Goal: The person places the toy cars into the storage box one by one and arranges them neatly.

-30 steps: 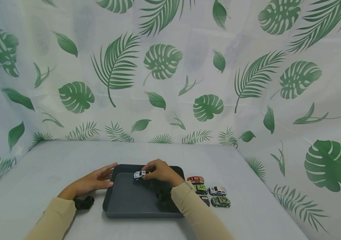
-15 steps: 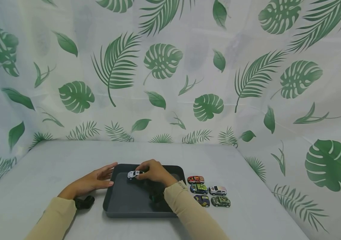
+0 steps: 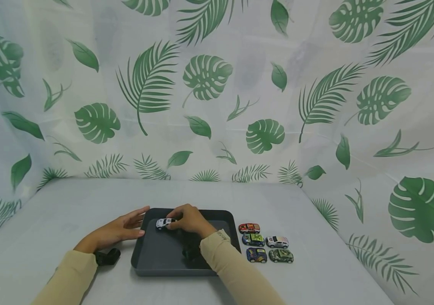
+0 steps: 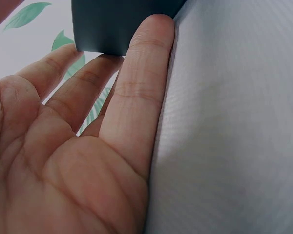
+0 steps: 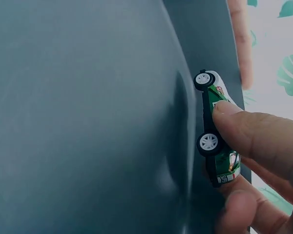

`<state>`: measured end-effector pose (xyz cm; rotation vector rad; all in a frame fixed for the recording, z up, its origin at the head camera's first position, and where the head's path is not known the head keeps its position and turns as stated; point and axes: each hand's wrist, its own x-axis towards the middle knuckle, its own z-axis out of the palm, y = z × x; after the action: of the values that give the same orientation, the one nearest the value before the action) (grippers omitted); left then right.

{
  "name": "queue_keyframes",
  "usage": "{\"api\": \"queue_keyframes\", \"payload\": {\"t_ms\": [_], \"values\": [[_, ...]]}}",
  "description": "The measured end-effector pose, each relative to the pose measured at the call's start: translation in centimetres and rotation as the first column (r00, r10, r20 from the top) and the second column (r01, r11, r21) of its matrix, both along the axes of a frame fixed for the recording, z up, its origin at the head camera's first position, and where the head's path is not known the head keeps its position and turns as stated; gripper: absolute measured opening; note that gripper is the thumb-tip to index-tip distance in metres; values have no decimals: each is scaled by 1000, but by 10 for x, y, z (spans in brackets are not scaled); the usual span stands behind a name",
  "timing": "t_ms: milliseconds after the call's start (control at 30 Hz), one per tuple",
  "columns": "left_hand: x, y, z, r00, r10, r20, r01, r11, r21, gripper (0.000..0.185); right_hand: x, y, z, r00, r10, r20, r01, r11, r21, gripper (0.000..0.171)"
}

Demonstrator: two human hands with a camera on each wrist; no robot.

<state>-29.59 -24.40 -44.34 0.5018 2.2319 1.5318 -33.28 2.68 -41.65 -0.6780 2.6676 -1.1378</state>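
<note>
- Currently the right hand (image 3: 188, 220) pinches a white toy car (image 3: 165, 223) between thumb and fingertips; the right wrist view shows the car (image 5: 217, 127) with green side markings, wheels turned toward the tray floor, held just above the far left part of the dark grey tray (image 3: 171, 258).
- Grip, right: narrow, closed on the car's body; thumb below, a fingertip (image 5: 234, 119) across the side. Whether the wheels already touch the tray cannot be told.
- Left hand (image 3: 119, 233): fingers straight and relaxed, flat against the tray's outer left wall; the left wrist view shows the fingertips (image 4: 151, 44) touching the wall near its corner. It holds nothing.
- Four or five more toy cars (image 3: 265, 245) stand in a small cluster on the worktop (image 3: 49, 203) just beside the tray's right edge, apart from it.
- A dark wrist strap (image 3: 106, 257) sits under the left forearm.
- Step in hand, judged: placing the white car inside the tray, near its far left corner, with the left hand steadying the tray.
- Next move, judged: lower the car until all wheels rest flat, then loosen the pinch without nudging it; the car rolls freely, so a gentle release matters. The cluster on the right is the likely next reach.
</note>
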Motion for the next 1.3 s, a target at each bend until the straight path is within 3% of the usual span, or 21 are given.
{"api": "queue_keyframes", "payload": {"t_ms": [367, 633, 1000, 1300], "values": [[-1, 0, -1, 1000, -4, -4, 4, 1000, 5, 93, 1, -14, -7, 1000, -12, -13, 12, 999, 34, 22], [-1, -1, -1, 1000, -9, -2, 9, 1000, 18, 93, 5, -18, -6, 999, -22, 41, 23, 1000, -4, 24], [-1, 0, -1, 1000, -3, 3, 3, 1000, 6, 92, 5, -15, -4, 999, -9, -44, 13, 997, 72, 27], [1, 0, -1, 1000, 0, -1, 0, 1000, -4, 93, 8, -2, 7, 999, 31, -42, -31, 999, 5, 29]]}}
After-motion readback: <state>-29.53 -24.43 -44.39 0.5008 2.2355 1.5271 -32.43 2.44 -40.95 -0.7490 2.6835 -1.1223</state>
